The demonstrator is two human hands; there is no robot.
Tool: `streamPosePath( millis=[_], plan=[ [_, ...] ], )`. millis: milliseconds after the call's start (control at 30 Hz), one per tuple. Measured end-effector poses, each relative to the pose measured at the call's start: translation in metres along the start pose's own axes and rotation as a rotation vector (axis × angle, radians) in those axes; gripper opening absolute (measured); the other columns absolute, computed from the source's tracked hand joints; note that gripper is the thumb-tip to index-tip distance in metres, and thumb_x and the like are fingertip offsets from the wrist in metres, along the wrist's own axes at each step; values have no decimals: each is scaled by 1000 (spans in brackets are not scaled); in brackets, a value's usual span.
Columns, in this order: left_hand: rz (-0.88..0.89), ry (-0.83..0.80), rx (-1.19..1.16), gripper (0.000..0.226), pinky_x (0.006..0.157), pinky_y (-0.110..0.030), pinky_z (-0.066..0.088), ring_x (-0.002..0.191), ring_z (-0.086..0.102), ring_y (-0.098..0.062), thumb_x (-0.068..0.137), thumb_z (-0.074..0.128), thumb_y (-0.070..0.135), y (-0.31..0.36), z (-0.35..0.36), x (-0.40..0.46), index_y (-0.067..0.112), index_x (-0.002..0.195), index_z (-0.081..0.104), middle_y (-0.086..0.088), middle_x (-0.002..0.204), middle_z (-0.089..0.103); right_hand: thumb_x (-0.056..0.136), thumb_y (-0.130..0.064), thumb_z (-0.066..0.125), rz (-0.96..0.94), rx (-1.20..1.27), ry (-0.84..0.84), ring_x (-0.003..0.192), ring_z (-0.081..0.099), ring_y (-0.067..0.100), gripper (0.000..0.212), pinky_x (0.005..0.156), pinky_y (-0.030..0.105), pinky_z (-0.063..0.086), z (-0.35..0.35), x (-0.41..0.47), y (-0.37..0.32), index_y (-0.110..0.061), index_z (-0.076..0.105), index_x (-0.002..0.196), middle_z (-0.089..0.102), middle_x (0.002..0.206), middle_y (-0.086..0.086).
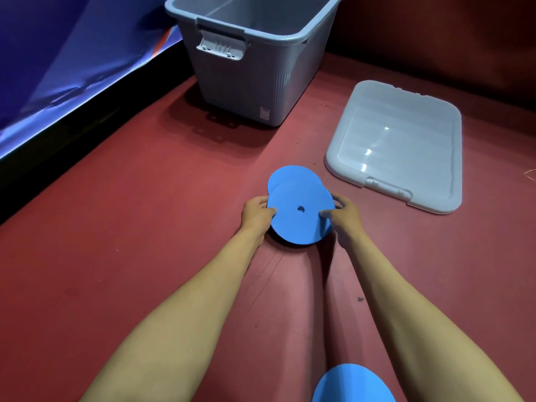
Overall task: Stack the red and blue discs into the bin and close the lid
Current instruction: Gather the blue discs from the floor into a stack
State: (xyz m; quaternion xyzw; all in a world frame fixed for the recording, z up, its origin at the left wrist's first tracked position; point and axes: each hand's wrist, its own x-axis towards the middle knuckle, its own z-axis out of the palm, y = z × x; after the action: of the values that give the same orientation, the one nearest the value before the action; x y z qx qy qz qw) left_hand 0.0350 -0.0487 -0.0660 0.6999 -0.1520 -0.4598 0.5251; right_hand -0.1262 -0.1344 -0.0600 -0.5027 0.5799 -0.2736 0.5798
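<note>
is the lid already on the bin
No, the lid lies flat on the red floor to the right of the open grey bin, apart from it.

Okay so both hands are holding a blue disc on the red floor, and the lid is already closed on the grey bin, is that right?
Not quite. The head view shows the lid lying flat on the floor, right of the open grey bin, not on it. The rest holds: left hand and right hand grip the blue disc.

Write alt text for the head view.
Both hands, left hand and right hand, grip a blue disc over another blue disc on the red floor. Beyond stand an open grey bin and its lid.
</note>
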Motion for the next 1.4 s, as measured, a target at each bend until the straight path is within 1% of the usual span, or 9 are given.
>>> streamPosePath(
  millis=[100, 233, 333, 433, 700, 833, 1067, 1233, 1400],
  plan=[
    [51, 49, 18, 35, 85, -42, 56, 85, 63, -22, 80, 51, -14, 7, 2, 13, 12, 98, 66, -8, 93, 68, 74, 12, 56, -4, 15, 8, 91, 62, 26, 57, 79, 38, 53, 7, 13, -4, -11, 61, 126, 67, 109, 12],
    [85, 68, 40, 44, 83, -37, 55, 84, 62, -20, 78, 50, -16, 13, 7, 33, 8, 111, 67, -8, 93, 66, 77, 12, 56, -5, 36, 38, 89, 61, 24, 46, 76, 33, 50, 14, 29, -9, -2, 63, 119, 66, 103, 11],
    [78, 81, 66, 36, 74, -33, 48, 78, 56, -20, 76, 50, -15, 16, 10, 43, 19, 75, 59, -8, 87, 62, 76, 12, 57, -2, 40, 60, 89, 61, 25, 44, 80, 37, 52, 18, 44, -11, -3, 64, 117, 66, 102, 9],
    [56, 93, 85, 30, 69, -34, 46, 73, 55, -20, 67, 51, -7, 12, 12, 60, 22, 65, 59, -8, 81, 62, 76, 12, 56, 8, 19, 66, 89, 61, 24, 50, 83, 39, 52, 20, 57, -13, -8, 62, 122, 66, 102, 8],
    [77, 78, 101, 23, 65, -32, 45, 69, 55, -18, 58, 53, 6, 12, 17, 75, 3, 78, 66, -8, 75, 60, 76, 11, 56, 7, -34, 78, 91, 60, 24, 51, 86, 40, 52, 28, 74, -6, -8, 62, 123, 65, 105, 8],
    [99, 71, 71, 29, 71, -31, 49, 73, 58, -19, 73, 55, -7, 16, 16, 72, 21, 66, 60, -7, 81, 64, 77, 9, 55, -1, -50, 81, 94, 61, 25, 44, 84, 41, 52, 27, 78, -1, -9, 64, 115, 66, 106, 9],
    [103, 38, 24, 30, 70, -36, 49, 76, 60, -22, 75, 58, -6, 14, 11, 73, 23, 69, 63, -7, 82, 65, 73, 7, 56, -18, 18, 121, 97, 64, 22, 52, 85, 38, 55, 32, 74, -1, -14, 64, 120, 67, 109, 1],
    [14, 11, -103, 28, 65, -30, 51, 80, 60, -24, 81, 57, -12, 16, 13, 66, 10, 98, 63, -7, 86, 64, 70, 6, 56, 6, 92, 119, 99, 67, 26, 52, 85, 41, 57, 25, 63, 2, -14, 64, 118, 69, 110, 6],
    [-47, 30, -146, 41, 69, -32, 55, 84, 64, -26, 81, 62, -9, 8, 13, 52, 9, 117, 60, -17, 115, 65, 72, 7, 54, 61, 198, 107, 96, 67, 36, 49, 81, 48, 56, 15, 45, 5, -10, 61, 118, 67, 109, 14]
  ],
)
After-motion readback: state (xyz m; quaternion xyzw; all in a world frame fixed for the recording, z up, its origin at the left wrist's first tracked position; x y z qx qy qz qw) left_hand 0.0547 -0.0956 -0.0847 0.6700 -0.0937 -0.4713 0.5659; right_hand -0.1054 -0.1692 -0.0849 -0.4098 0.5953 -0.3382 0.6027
